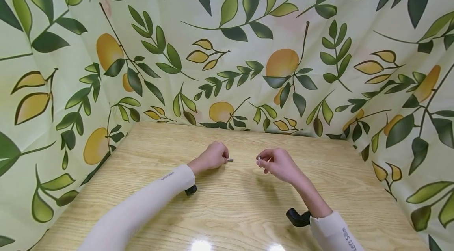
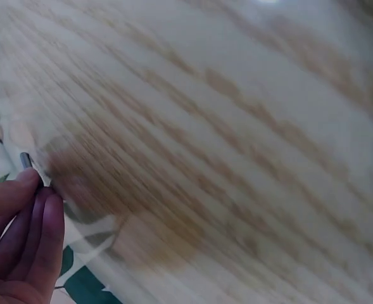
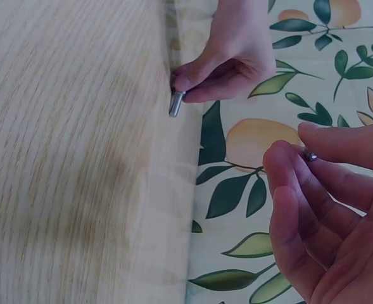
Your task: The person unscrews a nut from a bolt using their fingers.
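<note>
Between its thumb and fingertips, my left hand (image 1: 212, 156) pinches a short silver metal cylinder (image 1: 230, 160), whose bare end points to the right. The same metal cylinder (image 3: 177, 104) shows in the right wrist view, low over the table's edge. My right hand (image 1: 278, 165) is held a short way to the right, pinching a small shiny metal piece (image 3: 310, 154) at its fingertips. Most of that piece is covered by the fingers, so I cannot tell its kind. A gap separates the two metal parts.
Beneath both hands lies a light wood-grain table (image 1: 227, 203). A cloth printed with leaves and fruit (image 1: 220, 62) hangs behind it and along both sides. Black wrist mounts (image 1: 298, 218) stick out by the pale sleeves (image 1: 142, 203).
</note>
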A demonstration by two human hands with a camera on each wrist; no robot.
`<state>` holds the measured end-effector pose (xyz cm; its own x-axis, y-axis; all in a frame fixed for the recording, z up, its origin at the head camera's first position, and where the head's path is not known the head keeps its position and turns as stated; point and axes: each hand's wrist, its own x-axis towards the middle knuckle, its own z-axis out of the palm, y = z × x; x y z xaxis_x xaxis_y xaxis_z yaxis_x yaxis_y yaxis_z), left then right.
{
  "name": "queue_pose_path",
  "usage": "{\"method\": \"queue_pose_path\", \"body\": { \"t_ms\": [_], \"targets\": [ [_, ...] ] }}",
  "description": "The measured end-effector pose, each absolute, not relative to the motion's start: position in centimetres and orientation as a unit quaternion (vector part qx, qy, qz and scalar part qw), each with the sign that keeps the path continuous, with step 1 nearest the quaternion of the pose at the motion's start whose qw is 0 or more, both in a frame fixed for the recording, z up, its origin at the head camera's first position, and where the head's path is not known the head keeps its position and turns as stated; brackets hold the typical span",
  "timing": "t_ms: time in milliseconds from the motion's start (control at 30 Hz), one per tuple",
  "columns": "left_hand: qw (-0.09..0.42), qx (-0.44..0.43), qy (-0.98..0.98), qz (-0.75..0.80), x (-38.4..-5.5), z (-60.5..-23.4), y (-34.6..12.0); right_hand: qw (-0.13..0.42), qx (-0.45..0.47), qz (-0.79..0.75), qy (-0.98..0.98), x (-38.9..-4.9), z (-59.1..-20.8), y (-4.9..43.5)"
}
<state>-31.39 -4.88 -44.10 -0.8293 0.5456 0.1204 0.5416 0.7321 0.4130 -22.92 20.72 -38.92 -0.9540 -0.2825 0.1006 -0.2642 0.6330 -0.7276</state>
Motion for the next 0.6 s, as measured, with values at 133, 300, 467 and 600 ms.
{"method": "queue_pose_path", "body": {
  "t_ms": [133, 300, 467, 600],
  "targets": [
    [0.003, 0.299, 0.933, 0.2, -31.4, -44.1, -4.9, 0.016, -0.147, -0.397, 0.906, -23.0, -38.8, 20.6],
    [-0.004, 0.3, 0.933, 0.198, -31.4, -44.1, -4.9, 0.023, -0.142, -0.388, 0.91, -23.3, -38.8, 20.6],
    [-0.007, 0.306, 0.932, 0.195, -31.3, -43.9, -4.8, 0.023, -0.139, -0.365, 0.92, -24.2, -39.1, 20.6],
    [-0.003, 0.309, 0.932, 0.19, -31.1, -43.7, -4.8, 0.027, -0.143, -0.346, 0.927, -25.2, -39.6, 20.5]
  ]
}}
